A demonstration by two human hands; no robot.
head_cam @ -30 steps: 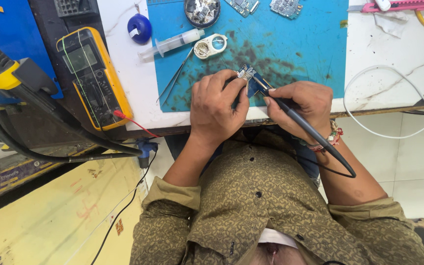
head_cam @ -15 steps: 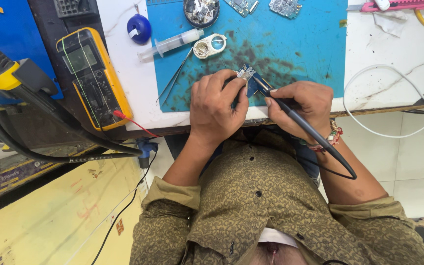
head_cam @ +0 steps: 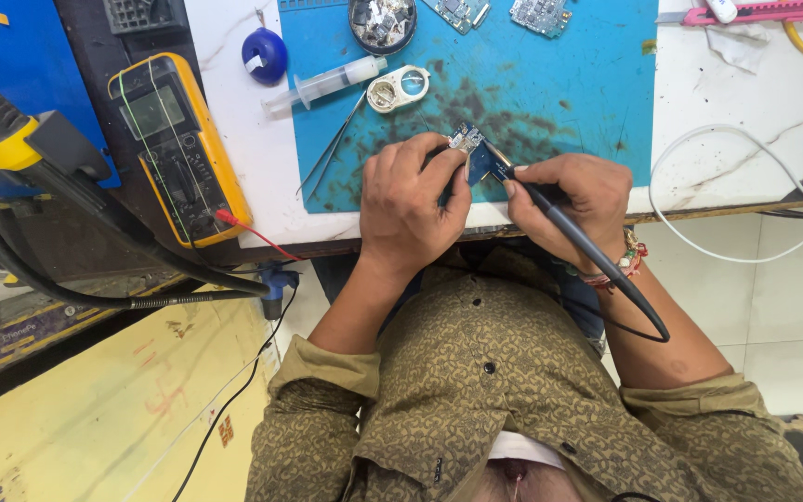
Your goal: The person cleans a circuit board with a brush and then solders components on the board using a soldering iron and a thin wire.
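Note:
My left hand [head_cam: 408, 200] grips a small blue circuit board [head_cam: 472, 150] and holds it just above the near edge of the blue work mat [head_cam: 559, 102]. In my right hand [head_cam: 571, 197] is a black soldering iron [head_cam: 576, 237], held like a pen. Its tip rests on the board's upper right part. The iron's black cord trails back over my right wrist. Both hands sit close together at the table's front edge.
A yellow multimeter [head_cam: 178, 144] with a red probe lies at the left. On the mat lie tweezers [head_cam: 327, 149], a syringe [head_cam: 327, 82], a small white holder [head_cam: 398, 90], a round dish of parts [head_cam: 382, 20] and more circuit boards [head_cam: 543, 13]. A white cable [head_cam: 745, 191] loops at the right.

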